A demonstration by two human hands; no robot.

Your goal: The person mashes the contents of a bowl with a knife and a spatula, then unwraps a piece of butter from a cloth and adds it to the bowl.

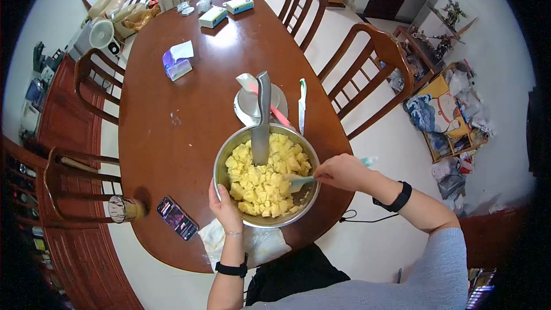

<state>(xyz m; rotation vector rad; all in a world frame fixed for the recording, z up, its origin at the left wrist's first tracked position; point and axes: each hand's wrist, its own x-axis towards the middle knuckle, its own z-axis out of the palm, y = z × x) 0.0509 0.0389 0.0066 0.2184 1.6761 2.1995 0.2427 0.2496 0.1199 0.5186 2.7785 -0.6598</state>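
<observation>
A large metal bowl (313, 204) of yellow chunks (261, 186) sits near the front edge of the table. My left hand (225, 212) grips the bowl's left rim, thumb along the side. In my right hand (340, 172) is a spatula (299, 180) with a pale teal blade, which dips into the chunks at the bowl's right side. A grey knife (262, 120) stands upright in the bowl, its blade among the chunks and its handle above the far rim. Behind the bowl lie a round kitchen scale (245, 112), a pink-handled spatula (276, 113) and a white-handled knife (302, 103).
Left of the bowl lies a phone (177, 218), with a glass of drink (126, 209) at the table edge. White cloth or paper (212, 241) lies under the front. Tissue packs (213, 16) and a purple package (176, 62) are farther off. Wooden chairs (367, 74) line the table.
</observation>
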